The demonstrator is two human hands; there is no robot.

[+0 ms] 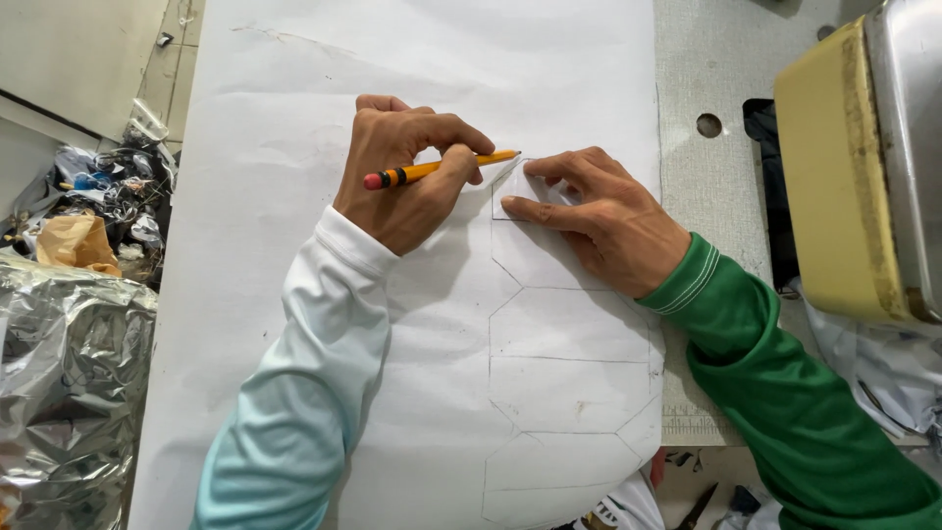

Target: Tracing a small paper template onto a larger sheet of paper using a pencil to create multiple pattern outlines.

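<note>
**Fingers on pencil and template: tracing over pattern paper**

Fingers (461, 157) of my left hand (407, 177) are clenched round a yellow pencil (442, 169), pinched between thumb and forefinger about mid-shaft; eraser end points left, tip points right and meets the edge of a small white paper template (520, 191). My right hand (599, 221) lies flat-ish, fingers spread, w/ fingertips pressing that template onto the big white paper sheet (324, 98); it grips nothing, only pins.

Near → far:
- Near edge: both sleeves, pale blue-white on the left arm, green w/ white cuff stripes on the right. Drawn pencil outlines (569, 358), angular panels, run up the sheet's right part toward the hands.
- Mid: hands, pencil, template, all on the sheet, right of its centre.
- Far/right: grey table surface (706, 59) w/ a round hole; sewing machine (863, 157), yellow body w/ metal top, well apart from the hands. Left, off the table: crinkled silver foil bag (69, 373) and scrap pile.

Handling, my judgement: pencil is light, stiff, not slippery; a mid-shaft pinch suits it. Template is thin, light, floppy, prob. slides easily on smooth paper, so it wants flat downward finger pressure near the traced edge, not a pinch. Sheet creases readily; keep it flat.
</note>
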